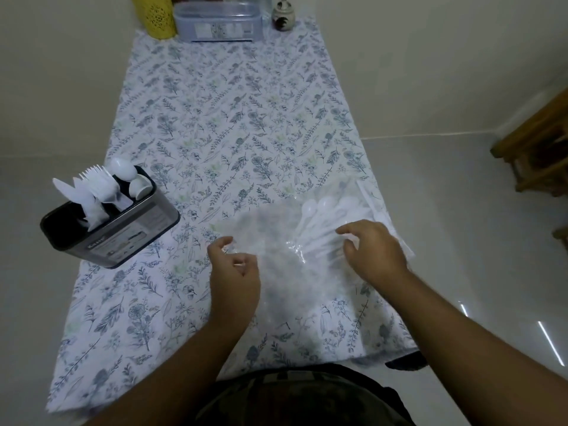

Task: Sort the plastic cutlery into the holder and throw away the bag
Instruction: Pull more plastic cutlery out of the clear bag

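A clear plastic bag [276, 253] lies on the flowered tablecloth in front of me, blurred and crumpled. Several white plastic spoons [325, 210] lie in its right part, bowls pointing away from me. My left hand [235, 269] pinches the bag's left edge between thumb and curled fingers. My right hand [376, 255] hovers with bent, spread fingers over the spoon handles, touching the plastic. The black cutlery holder [123, 238] stands at the table's left edge, with white forks, knives and spoons upright in it.
The table [221, 133] is narrow, with floor on both sides. At its far end stand a yellow perforated container [153, 16], a clear lidded box [218, 21] and a small ceramic jar [282, 15]. Wooden furniture [541, 149] stands on the right.
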A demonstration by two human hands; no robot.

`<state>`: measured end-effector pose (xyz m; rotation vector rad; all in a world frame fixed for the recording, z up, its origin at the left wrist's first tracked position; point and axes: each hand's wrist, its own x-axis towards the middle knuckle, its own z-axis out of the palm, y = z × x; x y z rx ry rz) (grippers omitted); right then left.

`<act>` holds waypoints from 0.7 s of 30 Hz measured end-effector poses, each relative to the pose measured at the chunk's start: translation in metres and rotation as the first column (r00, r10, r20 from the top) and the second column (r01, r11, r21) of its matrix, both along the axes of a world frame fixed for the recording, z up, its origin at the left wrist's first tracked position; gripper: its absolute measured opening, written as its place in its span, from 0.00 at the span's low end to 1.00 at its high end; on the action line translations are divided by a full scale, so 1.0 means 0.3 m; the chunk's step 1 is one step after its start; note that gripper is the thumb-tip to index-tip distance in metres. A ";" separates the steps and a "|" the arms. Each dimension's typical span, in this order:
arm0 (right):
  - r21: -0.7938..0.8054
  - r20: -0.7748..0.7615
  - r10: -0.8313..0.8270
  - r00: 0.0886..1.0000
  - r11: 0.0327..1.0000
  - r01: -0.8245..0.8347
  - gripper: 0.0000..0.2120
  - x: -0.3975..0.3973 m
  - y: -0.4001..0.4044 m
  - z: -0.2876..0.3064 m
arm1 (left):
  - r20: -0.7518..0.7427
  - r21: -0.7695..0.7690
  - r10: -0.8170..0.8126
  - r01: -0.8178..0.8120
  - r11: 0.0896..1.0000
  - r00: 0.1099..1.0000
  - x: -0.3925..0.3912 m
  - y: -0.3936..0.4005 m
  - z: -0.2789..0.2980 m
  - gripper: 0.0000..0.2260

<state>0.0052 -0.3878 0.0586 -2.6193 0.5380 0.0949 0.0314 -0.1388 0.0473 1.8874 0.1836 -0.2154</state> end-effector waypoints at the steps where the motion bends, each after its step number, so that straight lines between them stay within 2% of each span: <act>1: -0.042 -0.009 0.008 1.000 0.999 -0.008 0.17 0.015 -0.036 -0.021 | 0.063 0.071 -0.016 0.011 0.997 0.998 0.002 0.010 -0.011 0.16; 4: -0.108 -0.097 0.043 0.994 0.993 -0.053 0.23 0.043 -0.115 -0.080 | 0.164 0.334 -0.152 0.090 0.938 0.975 0.010 0.019 -0.036 0.14; 7: -0.126 -0.193 0.109 0.975 0.983 -0.135 0.24 0.041 -0.147 -0.139 | 0.079 0.479 -0.286 0.215 0.851 0.955 0.012 0.007 -0.063 0.19; 11: -0.089 0.000 0.075 0.997 0.993 -0.074 0.16 0.019 -0.151 -0.209 | 0.004 0.607 -0.365 0.288 0.741 0.931 0.008 -0.021 -0.078 0.25; 14: -0.104 0.104 0.046 0.993 0.994 -0.035 0.08 0.021 -0.145 -0.230 | -0.062 0.758 -0.389 0.297 0.581 0.919 -0.001 -0.033 -0.086 0.31; 16: -0.133 0.139 0.048 0.989 0.991 -0.029 0.04 0.026 -0.143 -0.233 | -0.046 0.848 -0.397 0.246 0.470 0.917 -0.006 -0.037 -0.094 0.35; 18: -0.140 0.143 0.036 0.989 0.990 -0.016 0.03 0.030 -0.138 -0.237 | 0.017 0.887 -0.447 0.192 0.419 0.895 -0.006 -0.050 -0.115 0.37; 21: -0.124 0.163 0.011 0.987 0.992 0.010 0.03 0.032 -0.127 -0.243 | -0.005 0.888 -0.564 0.263 0.378 0.826 0.023 -0.088 -0.152 0.35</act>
